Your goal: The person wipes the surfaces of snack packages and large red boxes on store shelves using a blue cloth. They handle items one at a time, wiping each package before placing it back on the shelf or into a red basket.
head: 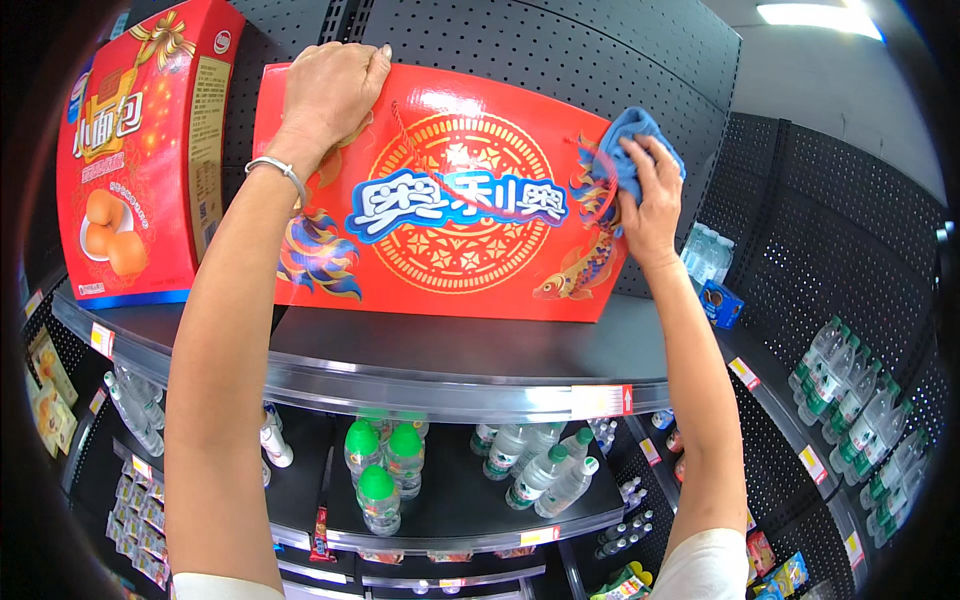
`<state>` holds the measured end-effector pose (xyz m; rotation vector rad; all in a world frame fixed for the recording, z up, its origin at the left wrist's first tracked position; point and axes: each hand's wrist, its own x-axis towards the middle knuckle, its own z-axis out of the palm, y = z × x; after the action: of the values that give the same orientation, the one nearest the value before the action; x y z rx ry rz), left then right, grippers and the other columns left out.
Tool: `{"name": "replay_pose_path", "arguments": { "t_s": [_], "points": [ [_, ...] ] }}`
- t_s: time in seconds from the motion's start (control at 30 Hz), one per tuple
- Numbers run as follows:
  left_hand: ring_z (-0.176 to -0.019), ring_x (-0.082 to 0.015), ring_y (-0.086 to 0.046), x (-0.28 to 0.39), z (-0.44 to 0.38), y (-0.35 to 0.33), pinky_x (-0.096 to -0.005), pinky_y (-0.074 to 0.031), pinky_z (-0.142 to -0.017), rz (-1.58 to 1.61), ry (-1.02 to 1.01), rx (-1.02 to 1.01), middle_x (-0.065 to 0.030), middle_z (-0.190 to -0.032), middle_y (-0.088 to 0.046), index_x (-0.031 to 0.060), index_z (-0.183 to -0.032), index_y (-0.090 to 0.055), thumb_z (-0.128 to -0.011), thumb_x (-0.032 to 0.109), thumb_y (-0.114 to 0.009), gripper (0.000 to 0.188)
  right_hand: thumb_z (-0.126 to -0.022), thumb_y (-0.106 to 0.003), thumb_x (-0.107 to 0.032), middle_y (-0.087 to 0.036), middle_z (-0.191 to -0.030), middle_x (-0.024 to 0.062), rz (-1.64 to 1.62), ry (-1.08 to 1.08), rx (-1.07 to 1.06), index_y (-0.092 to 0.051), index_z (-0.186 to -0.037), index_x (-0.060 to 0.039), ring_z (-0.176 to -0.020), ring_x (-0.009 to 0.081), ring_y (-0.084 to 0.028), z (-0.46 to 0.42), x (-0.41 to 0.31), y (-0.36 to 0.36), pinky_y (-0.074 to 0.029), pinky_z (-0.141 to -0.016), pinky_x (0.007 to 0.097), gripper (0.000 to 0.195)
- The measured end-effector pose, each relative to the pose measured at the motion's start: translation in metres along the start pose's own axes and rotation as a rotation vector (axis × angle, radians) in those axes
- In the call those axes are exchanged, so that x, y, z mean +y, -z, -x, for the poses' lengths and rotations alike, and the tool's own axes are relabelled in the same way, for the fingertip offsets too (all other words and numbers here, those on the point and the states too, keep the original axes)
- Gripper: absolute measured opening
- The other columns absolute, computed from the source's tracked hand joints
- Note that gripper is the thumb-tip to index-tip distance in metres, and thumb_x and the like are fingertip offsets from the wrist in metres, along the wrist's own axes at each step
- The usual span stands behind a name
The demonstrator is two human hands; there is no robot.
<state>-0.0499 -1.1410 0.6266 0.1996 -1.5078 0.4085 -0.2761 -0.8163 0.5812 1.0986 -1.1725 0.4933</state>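
A large red Oreo gift box with a red cord handle stands on the upper shelf, its printed front facing me. My left hand grips its top edge near the left corner, with the fingertips hidden. At the box's upper right corner, my right hand holds a blue cloth bunched against the edge. Part of the cord lies across the front near the cloth.
Left of it stands another red carton with bread pictures. Black perforated panels rise behind. A clear price rail edges the shelf. Below are green-capped bottles and water bottles; more bottles line the right-hand shelves.
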Motion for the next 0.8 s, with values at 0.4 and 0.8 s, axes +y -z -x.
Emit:
{"name": "replay_pose_path", "arguments": {
  "t_s": [0.4, 0.8],
  "points": [
    [-0.092, -0.0316, -0.065, 0.002, -0.002, 0.008, -0.0443, -0.049, -0.085, -0.060, 0.033, -0.164, -0.0130, -0.092, -0.071, 0.0067, -0.095, -0.073, -0.100, 0.038, -0.042, 0.045, -0.064, -0.061, 0.000, -0.055, -0.117, 0.0128, -0.107, -0.001, -0.245, -0.065, -0.111, -0.0080, -0.113, 0.0349, -0.051, 0.056, -0.017, 0.033, -0.040, -0.101, 0.0445, 0.047],
    [-0.079, -0.0321, -0.066, 0.007, -0.001, 0.007, -0.0451, -0.049, -0.081, 0.019, 0.015, -0.105, -0.0136, -0.076, -0.069, 0.0069, -0.077, -0.073, -0.099, 0.040, -0.043, 0.049, -0.068, -0.065, -0.003, -0.059, -0.109, 0.0046, -0.381, 0.369, -0.765, -0.068, -0.098, -0.0081, -0.109, 0.0273, -0.052, 0.046, -0.085, 0.028, -0.044, -0.095, 0.0382, 0.030]
  ]
}}
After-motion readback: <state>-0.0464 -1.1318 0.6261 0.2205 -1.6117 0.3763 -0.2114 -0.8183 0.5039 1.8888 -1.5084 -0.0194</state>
